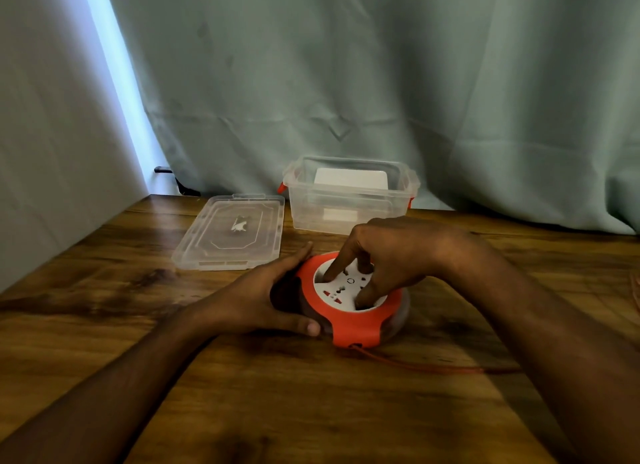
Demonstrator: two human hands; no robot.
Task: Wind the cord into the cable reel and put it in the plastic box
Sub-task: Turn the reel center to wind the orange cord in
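A round cable reel with an orange-red plastic shell and a white socket face (pixel 349 301) lies flat on the brown wood-grain desk (pixel 104 290), its socket face turned upward and slightly toward the camera, so its axis stands roughly upright. Its cord outlet sits at the near edge, and from there the thin orange-red cord (pixel 415 365) runs out along the desk toward the right, its long axis nearly level across the view, blurred toward its far end. The white face carries several dark socket openings, red marks and a small ring symbol in the middle; any writing there is too small to read.

The left hand (pixel 263 297) grips the reel's left side, fingers curved behind it and thumb along the near edge. The right hand (pixel 388 256) comes from above with curled fingers; the index fingertip and thumb press down into the white face.

Behind the reel, apart from it, stands a clear rectangular plastic box with orange-red side latches (pixel 349 193), open at the top, its long axis running left to right; something white and flat shows through its walls. To its left the clear plastic lid (pixel 230 233) lies flat on the desk, with a small torn white sticker in the middle that cannot be read. A pale green curtain (pixel 381 65) hangs behind.
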